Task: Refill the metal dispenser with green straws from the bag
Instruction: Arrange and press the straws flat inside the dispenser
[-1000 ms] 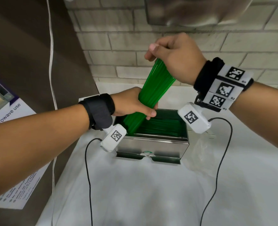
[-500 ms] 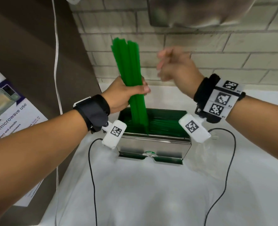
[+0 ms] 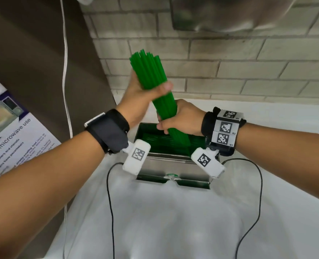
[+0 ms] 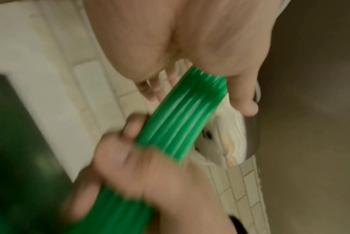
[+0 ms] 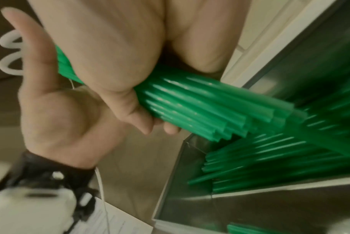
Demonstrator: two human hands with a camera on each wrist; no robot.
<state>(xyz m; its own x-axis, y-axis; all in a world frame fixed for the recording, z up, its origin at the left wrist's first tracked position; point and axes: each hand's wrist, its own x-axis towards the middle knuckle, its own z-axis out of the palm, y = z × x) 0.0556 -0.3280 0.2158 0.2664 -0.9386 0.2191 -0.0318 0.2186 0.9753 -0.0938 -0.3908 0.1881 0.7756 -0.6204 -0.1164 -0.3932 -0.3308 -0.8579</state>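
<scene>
A thick bundle of green straws (image 3: 155, 85) stands nearly upright, its lower end inside the open metal dispenser (image 3: 173, 165). My left hand (image 3: 149, 90) grips the bundle's upper half. My right hand (image 3: 175, 122) is wrapped round its lower half, just above the dispenser's rim. More green straws (image 3: 160, 141) lie flat inside the box. In the right wrist view, the bundle (image 5: 200, 107) fans out from my right hand (image 5: 120, 55) into the dispenser (image 5: 250, 210). The blurred left wrist view shows both hands on the straws (image 4: 182, 117).
The dispenser sits on a white counter (image 3: 173, 221) against a brick wall (image 3: 229, 68). A brown panel with a microwave notice (image 3: 14, 131) and a white cord (image 3: 66, 71) stands at the left. A metal fixture (image 3: 229, 14) hangs overhead. Black cables (image 3: 110, 193) trail over the counter.
My right hand let go of the bundle's top and now grips its lower part. My left hand swung the straws upright and holds them higher up.
</scene>
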